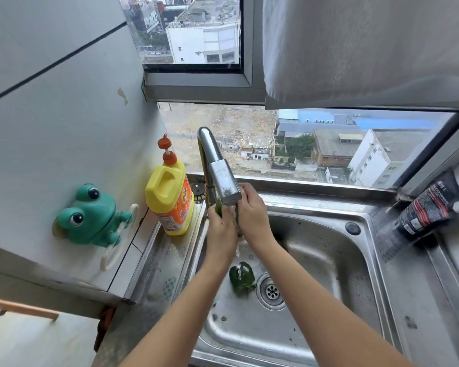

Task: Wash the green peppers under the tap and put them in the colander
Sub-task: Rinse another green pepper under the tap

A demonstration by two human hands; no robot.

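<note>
Leftward, detergent bottle (171,200) beside tap (223,178)

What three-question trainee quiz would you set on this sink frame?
1. True or false: a colander is in view.
2. Where does the loose green bell pepper lie? A: in the stainless steel sink, beside the drain; B: on the windowsill; C: on the tiled ledge.
3. Fill in: the left hand and right hand hold the second green pepper under the chrome steel ___.
Key: 1 false; 2 A; 3 tap.
</note>
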